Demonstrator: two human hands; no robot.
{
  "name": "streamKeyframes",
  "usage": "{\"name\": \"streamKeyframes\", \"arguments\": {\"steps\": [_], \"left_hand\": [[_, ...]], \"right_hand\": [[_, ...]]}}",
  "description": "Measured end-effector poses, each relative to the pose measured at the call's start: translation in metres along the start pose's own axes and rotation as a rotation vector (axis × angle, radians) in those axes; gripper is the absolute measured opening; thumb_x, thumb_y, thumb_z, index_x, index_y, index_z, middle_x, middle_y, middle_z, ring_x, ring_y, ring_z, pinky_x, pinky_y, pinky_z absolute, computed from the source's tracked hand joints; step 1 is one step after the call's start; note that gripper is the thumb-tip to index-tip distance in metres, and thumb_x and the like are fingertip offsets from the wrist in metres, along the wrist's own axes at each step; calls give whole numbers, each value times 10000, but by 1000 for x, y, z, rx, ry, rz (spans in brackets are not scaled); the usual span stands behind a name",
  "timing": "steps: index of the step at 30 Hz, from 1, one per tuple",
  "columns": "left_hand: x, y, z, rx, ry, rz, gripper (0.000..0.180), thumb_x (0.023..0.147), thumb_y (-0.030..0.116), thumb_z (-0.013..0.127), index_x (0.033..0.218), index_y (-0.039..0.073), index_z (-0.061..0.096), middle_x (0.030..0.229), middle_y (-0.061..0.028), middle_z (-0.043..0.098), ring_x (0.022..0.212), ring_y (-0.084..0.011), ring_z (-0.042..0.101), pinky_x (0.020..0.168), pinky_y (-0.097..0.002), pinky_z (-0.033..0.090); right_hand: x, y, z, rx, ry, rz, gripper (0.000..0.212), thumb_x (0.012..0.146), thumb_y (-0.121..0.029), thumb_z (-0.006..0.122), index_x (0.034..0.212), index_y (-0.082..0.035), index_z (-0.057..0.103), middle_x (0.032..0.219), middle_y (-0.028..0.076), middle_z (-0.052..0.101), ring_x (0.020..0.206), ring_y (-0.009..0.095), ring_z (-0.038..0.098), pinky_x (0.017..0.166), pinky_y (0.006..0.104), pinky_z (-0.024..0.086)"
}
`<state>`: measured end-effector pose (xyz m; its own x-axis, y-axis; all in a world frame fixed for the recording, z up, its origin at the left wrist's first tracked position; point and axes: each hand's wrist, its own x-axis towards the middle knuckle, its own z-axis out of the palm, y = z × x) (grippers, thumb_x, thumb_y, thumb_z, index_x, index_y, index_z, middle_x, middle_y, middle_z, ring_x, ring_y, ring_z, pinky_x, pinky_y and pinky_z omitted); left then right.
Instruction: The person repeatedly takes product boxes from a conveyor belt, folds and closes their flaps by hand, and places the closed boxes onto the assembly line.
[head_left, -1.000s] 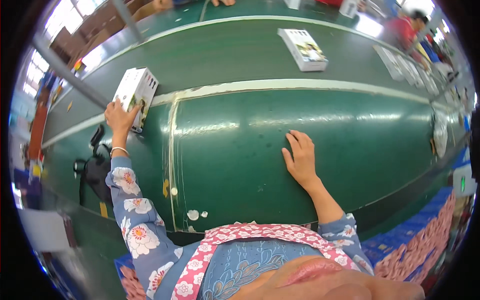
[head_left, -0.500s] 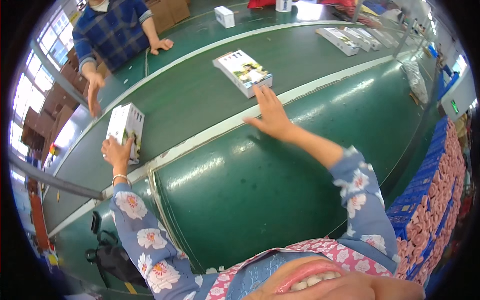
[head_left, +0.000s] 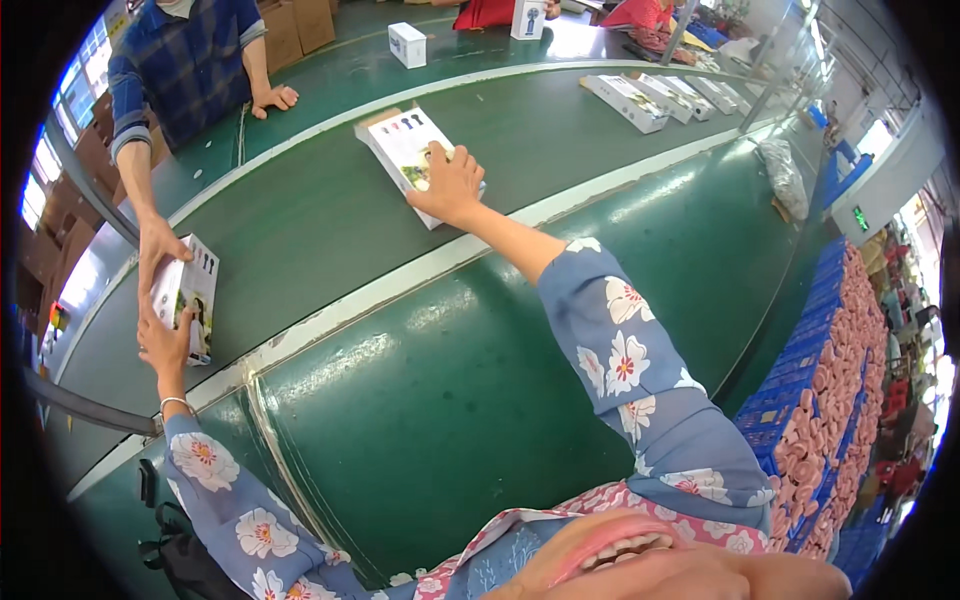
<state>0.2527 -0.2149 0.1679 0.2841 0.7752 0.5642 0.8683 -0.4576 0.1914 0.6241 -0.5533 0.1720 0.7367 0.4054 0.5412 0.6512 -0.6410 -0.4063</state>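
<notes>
My left hand [head_left: 165, 342] holds a white printed box [head_left: 188, 296] upright at the left end of the green conveyor belt [head_left: 300, 230]. A co-worker's hand [head_left: 155, 245] in a blue checked sleeve touches the same box from above. My right hand [head_left: 448, 185] reaches far forward and rests on a second flat white box [head_left: 405, 145] lying on the belt, fingers over its near right edge.
More white boxes [head_left: 630, 100] lie in a row further right on the belt, and two small upright boxes [head_left: 407, 44] stand on the far table. The co-worker [head_left: 185, 70] stands across the belt at upper left. Blue trays of pink parts [head_left: 830, 400] stack at right.
My right hand has come down onto the flat box on the belt. The co-worker's hand has reached the box in my left hand.
</notes>
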Motion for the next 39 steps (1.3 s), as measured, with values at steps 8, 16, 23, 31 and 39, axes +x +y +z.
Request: {"name": "streamKeyframes", "arguments": {"steps": [8,16,23,31,39], "left_hand": [[-49,142,-113,-499,641,416,699,815,243,714,1385,52,358,1291,-159,503,1165,-315,492,991,-424,363],[-211,238,-188,-1221,-151,529,900,723,178,787,1420,20,239,1323,-181,365,1223,-303,398,1027,-398,350],[-272,282,-196,-1345,-14,292,742,774,179,751,1347,70,292,1257,-151,310,1111,-269,417,930,-371,397],[-289,257,-196,-1532,-141,480,484,684,119,811,1071,70,524,1225,-145,434,1159,-271,446,959,-365,390],[-302,239,-208,-1508,-21,790,555,634,243,875,966,69,465,1227,-159,390,1036,-285,536,843,-379,469]], "right_hand": [[-72,-4,-58,242,248,-266,792,652,-303,744,1304,-76,356,1192,204,387,1112,379,402,954,468,310],[-213,-9,-139,394,235,-335,857,664,-256,755,1362,-23,318,1321,275,349,1227,422,344,990,499,273],[-293,-29,-169,224,326,-354,905,634,-297,806,1369,-54,337,1349,358,278,1239,484,316,988,545,278],[-240,-1,-233,1412,-211,287,478,937,-226,545,1339,-27,382,1218,107,548,1109,203,525,954,345,401],[-220,-32,-268,1528,-663,167,254,923,-161,566,1141,-31,578,1036,15,603,938,102,554,822,258,463]]}}
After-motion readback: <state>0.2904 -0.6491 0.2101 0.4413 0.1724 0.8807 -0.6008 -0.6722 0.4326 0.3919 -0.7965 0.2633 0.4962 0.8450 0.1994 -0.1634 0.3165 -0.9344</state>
